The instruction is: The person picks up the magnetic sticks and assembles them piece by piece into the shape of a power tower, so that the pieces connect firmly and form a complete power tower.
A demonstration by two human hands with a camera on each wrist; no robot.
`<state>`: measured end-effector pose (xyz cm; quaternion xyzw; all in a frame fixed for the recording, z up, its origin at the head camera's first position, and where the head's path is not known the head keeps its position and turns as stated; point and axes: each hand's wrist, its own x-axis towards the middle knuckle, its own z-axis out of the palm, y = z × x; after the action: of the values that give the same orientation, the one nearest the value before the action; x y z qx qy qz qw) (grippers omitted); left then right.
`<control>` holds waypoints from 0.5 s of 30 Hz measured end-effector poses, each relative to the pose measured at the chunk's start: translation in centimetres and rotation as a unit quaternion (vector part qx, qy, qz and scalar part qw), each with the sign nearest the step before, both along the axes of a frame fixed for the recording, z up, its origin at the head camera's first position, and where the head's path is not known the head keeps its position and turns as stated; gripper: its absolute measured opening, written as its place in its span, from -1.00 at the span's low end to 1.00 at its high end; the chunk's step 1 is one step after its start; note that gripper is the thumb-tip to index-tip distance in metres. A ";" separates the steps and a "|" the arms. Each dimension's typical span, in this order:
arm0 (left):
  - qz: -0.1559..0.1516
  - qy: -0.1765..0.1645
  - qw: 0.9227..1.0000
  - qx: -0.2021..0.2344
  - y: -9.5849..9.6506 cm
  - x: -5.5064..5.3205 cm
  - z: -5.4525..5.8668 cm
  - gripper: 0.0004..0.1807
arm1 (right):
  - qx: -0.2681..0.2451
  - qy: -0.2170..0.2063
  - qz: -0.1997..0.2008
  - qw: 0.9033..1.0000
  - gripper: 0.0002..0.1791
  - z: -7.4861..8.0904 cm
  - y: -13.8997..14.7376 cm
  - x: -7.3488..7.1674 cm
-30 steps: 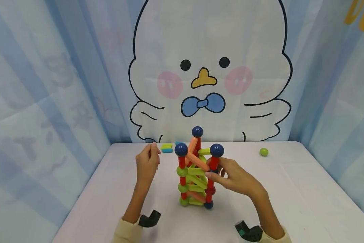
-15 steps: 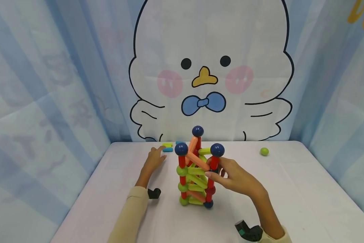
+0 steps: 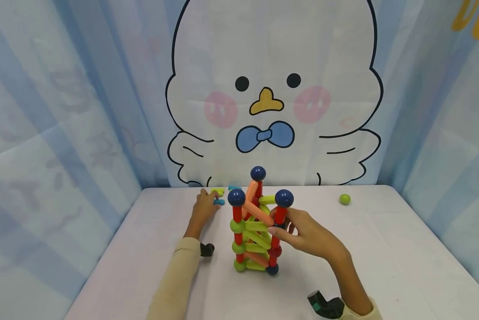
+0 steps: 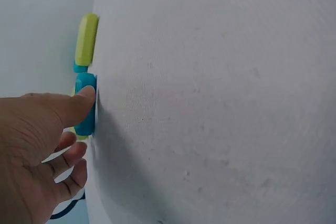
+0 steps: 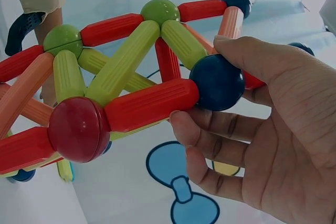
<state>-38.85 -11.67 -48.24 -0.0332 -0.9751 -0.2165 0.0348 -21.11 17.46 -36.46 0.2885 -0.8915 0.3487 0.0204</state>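
Observation:
A tower of magnetic building sticks and balls (image 3: 257, 238) stands upright on the table, with red, lime and orange sticks and dark blue balls on top. My right hand (image 3: 307, 233) holds its right column near the upper part. In the right wrist view, thumb and fingers grip around a dark blue ball (image 5: 218, 82) joined to red sticks. At the far left, my left hand (image 3: 205, 206) pinches a blue magnetic stick (image 4: 85, 103); the thumb (image 4: 84, 98) lies on its face and the index finger is hidden behind it.
Lime sticks (image 3: 217, 191) and another blue stick (image 3: 234, 188) lie by the table's back edge, close to my left hand. A lime ball (image 3: 345, 199) rests at the back right. A printed curtain (image 3: 271, 160) hangs right behind the white table (image 3: 383, 249).
My left hand has reached forward and down to the sticks at the back and taken hold of a blue one, which has shifted slightly nearer. The right hand stays on the tower.

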 end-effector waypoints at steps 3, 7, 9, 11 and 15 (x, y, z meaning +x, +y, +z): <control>-0.024 0.015 0.999 -0.042 0.3 -0.1 0.0 -0.76 | 0.001 -0.002 -0.004 1.000 -0.57 0.0 0.0 0.0; -0.041 0.007 0.996 -0.076 0.6 0.1 0.4 -0.73 | 0.000 -0.003 -0.005 1.000 -0.57 -0.1 0.0 0.0; -0.044 -0.007 0.998 -0.043 0.6 0.3 0.7 -0.70 | -0.001 -0.004 -0.005 1.000 -0.58 -0.1 0.0 -0.1; -0.051 -0.013 0.998 0.032 0.7 0.6 1.4 -0.68 | -0.002 -0.005 -0.004 1.000 -0.57 -0.1 0.0 -0.1; -0.091 -0.014 0.957 0.274 1.0 2.5 4.3 -0.61 | -0.002 -0.010 -0.004 1.000 -0.57 0.0 0.0 0.0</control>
<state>-36.39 -10.63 -43.92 -0.1083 -0.8718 -0.4777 0.0087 -21.10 17.45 -36.46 0.2817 -0.8920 0.3534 0.0131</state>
